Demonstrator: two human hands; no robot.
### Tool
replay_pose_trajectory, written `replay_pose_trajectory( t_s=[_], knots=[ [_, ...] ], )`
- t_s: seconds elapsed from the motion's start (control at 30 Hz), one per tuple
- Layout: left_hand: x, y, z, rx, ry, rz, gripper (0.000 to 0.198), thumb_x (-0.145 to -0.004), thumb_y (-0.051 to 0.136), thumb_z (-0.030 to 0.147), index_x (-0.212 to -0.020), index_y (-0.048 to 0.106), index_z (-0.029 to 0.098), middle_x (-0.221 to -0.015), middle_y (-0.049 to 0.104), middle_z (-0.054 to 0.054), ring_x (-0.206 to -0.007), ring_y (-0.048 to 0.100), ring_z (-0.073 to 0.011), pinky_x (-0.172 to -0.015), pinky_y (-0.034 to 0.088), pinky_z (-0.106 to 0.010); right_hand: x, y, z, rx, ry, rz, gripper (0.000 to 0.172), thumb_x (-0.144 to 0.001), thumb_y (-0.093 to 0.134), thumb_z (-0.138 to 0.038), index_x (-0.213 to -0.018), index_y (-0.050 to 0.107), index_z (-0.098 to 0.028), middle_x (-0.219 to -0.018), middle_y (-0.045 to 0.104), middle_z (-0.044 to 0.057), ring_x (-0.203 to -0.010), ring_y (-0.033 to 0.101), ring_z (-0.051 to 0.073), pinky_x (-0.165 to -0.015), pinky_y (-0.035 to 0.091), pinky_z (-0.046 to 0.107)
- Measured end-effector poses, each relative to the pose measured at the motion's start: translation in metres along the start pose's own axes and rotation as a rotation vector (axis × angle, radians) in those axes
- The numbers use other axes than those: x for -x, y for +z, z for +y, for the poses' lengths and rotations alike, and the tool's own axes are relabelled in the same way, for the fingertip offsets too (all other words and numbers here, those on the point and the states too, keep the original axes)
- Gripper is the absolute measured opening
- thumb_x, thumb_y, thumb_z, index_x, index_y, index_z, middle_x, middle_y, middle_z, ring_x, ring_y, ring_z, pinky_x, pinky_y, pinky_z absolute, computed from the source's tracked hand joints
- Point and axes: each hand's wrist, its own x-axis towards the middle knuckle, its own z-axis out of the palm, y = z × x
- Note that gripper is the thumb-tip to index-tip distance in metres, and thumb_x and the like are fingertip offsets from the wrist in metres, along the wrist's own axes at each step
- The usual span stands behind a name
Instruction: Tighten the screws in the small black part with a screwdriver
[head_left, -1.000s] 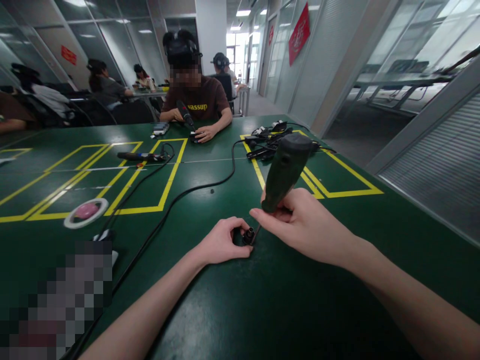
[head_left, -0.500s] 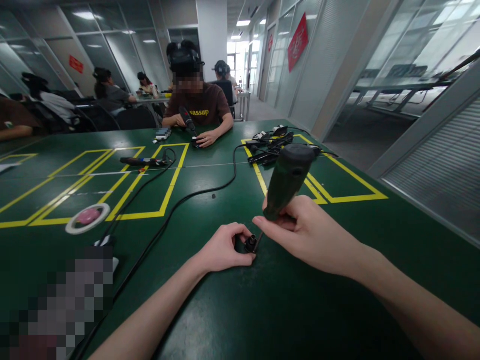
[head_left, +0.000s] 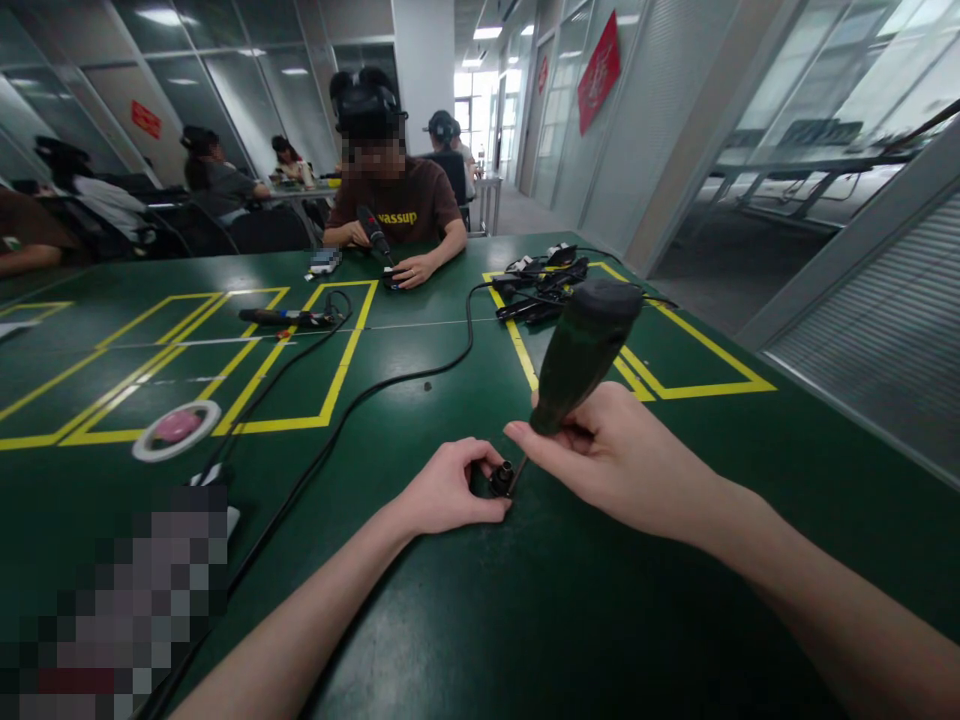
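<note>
Between thumb and fingers, my left hand [head_left: 455, 487] pinches a small black cylindrical part [head_left: 500, 479] with a metal-looking top, holding it at the green table [head_left: 420, 620]. My right hand [head_left: 626, 465] is closed round the lower handle of a dark screwdriver [head_left: 581, 355]. The screwdriver tilts, its thick handle up and to the right. Its thin shaft runs down to the right side of the black part, and the tip seems to touch it. Exactly where the tip sits is too small to tell.
A black cable [head_left: 367, 395] crosses the table on the left. A tape roll [head_left: 177, 430] lies near a blurred-out object [head_left: 142, 590]. Tangled black cables [head_left: 544, 285] lie at the back right, a cabled tool [head_left: 285, 318] at the back left. Opposite sits a person [head_left: 397, 205] holding a tool.
The screwdriver handle has tipped slightly further to the right. Both hands keep their grip in nearly the same place, and the view has shifted a little.
</note>
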Motion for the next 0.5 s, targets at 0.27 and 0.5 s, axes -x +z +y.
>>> replay_pose_trajectory(
  t_s=[0.27, 0.5],
  knots=[
    [0.0009, -0.0002, 0.0027, 0.025, -0.003, 0.002, 0.028, -0.067, 0.077, 0.021, -0.093, 0.072, 0.014, -0.085, 0.064, -0.002, -0.079, 0.056, -0.017, -0.07, 0.046, -0.026, 0.0006, -0.0007, -0.0048, -0.143, 0.083, -0.046, 0.023, -0.088, 0.058, -0.036, -0.071, 0.056, -0.02, -0.062, 0.057, 0.0, -0.053, 0.05, 0.012, -0.047, 0.038, 0.024],
    [0.0009, -0.0009, 0.0023, 0.01, 0.01, 0.011, 0.022, -0.066, 0.077, 0.021, -0.086, 0.071, 0.015, -0.083, 0.062, 0.0, -0.076, 0.054, -0.0153, -0.068, 0.044, -0.025, -0.0013, -0.0009, -0.0034, -0.094, 0.035, 0.019, 0.02, -0.085, 0.059, -0.029, -0.068, 0.05, -0.022, -0.059, 0.052, -0.003, -0.049, 0.044, 0.01, -0.046, 0.035, 0.024]
  ],
)
